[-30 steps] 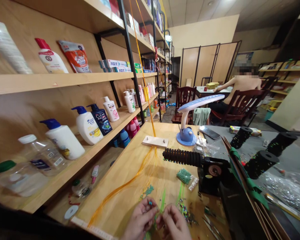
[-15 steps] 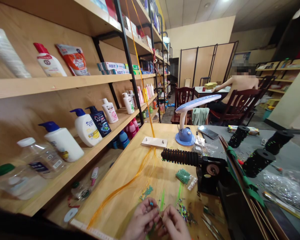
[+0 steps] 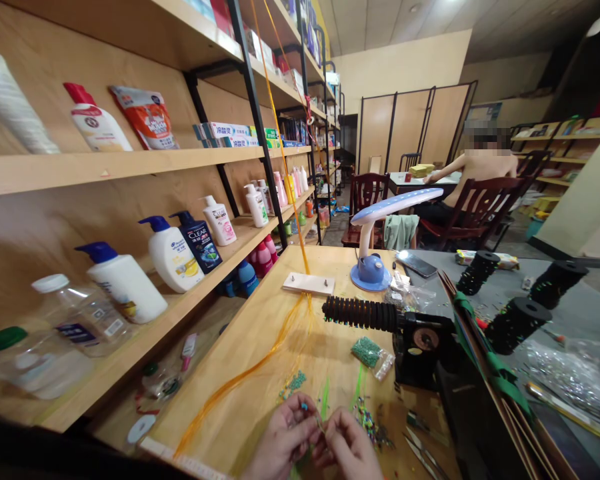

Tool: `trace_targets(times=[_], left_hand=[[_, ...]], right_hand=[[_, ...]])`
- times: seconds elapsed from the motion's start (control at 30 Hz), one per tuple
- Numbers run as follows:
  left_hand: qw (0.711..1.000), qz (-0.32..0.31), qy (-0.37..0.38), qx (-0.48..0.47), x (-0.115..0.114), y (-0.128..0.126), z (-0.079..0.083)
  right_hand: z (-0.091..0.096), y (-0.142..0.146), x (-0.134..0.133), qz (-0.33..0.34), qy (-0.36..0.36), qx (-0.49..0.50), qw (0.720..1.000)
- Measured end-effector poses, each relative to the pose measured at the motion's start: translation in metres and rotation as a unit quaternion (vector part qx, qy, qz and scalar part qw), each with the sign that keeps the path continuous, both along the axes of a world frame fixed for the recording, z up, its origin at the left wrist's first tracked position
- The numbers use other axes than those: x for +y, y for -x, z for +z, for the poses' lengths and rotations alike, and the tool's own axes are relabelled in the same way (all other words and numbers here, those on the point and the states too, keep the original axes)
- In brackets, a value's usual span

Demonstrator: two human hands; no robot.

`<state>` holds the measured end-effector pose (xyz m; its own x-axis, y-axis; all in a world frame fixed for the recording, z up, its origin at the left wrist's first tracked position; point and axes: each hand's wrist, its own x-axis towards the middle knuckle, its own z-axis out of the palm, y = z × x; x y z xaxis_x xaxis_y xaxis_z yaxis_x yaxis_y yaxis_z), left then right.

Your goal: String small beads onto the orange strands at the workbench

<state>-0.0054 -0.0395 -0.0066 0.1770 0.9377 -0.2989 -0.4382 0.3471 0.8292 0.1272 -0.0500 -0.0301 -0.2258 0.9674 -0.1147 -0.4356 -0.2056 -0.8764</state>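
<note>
My left hand (image 3: 283, 440) and my right hand (image 3: 349, 445) meet at the near edge of the wooden table (image 3: 260, 333), fingers pinched together. Between the fingertips is a thin green strand (image 3: 324, 407) with a small blue bead (image 3: 304, 406) by the left fingers. Loose green beads (image 3: 294, 383) lie just ahead of the left hand, and mixed coloured beads (image 3: 367, 423) lie by the right hand. A bundle of orange strands (image 3: 260, 367) runs from overhead down across the table to the left of my hands.
A black ribbed spindle device (image 3: 380, 320), a bag of green beads (image 3: 369, 352), a blue desk lamp (image 3: 375, 267) and scissors (image 3: 423, 447) sit on the table. Shelves of bottles (image 3: 170, 257) line the left. A person (image 3: 475, 177) sits at a far table.
The view shifted slightly. My hands stay pinched together at the table edge, with only small finger movement on the strand.
</note>
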Motion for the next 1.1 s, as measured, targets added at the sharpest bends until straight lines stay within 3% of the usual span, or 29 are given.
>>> trace_targets(times=[0.2, 0.47, 0.63, 0.8, 0.9, 1.0, 1.1], left_hand=[[0.999, -0.01, -0.03, 0.037, -0.003, 0.001, -0.003], [0.988, -0.015, -0.059, 0.142, -0.002, -0.001, 0.012], [0.974, -0.011, -0.09, 0.208, 0.002, 0.0, 0.024], [0.963, -0.024, -0.129, 0.234, 0.005, -0.006, 0.039], [0.96, -0.024, -0.143, 0.238, 0.006, -0.011, 0.045], [0.96, -0.031, -0.145, 0.237, 0.007, -0.015, 0.046], [0.967, -0.039, -0.135, 0.214, 0.007, -0.019, 0.048]], right_hand=[[0.0, -0.001, 0.001, -0.011, 0.004, -0.046, 0.999], [-0.003, -0.013, 0.002, -0.013, -0.05, -0.12, 0.991], [0.014, -0.038, 0.004, -0.052, -0.158, -0.249, 0.954], [0.033, -0.046, 0.007, -0.091, -0.214, -0.326, 0.916], [0.033, -0.041, 0.009, -0.064, -0.2, -0.283, 0.936], [0.027, -0.036, 0.01, -0.041, -0.104, -0.171, 0.979], [0.024, -0.036, 0.01, -0.021, -0.02, -0.105, 0.994]])
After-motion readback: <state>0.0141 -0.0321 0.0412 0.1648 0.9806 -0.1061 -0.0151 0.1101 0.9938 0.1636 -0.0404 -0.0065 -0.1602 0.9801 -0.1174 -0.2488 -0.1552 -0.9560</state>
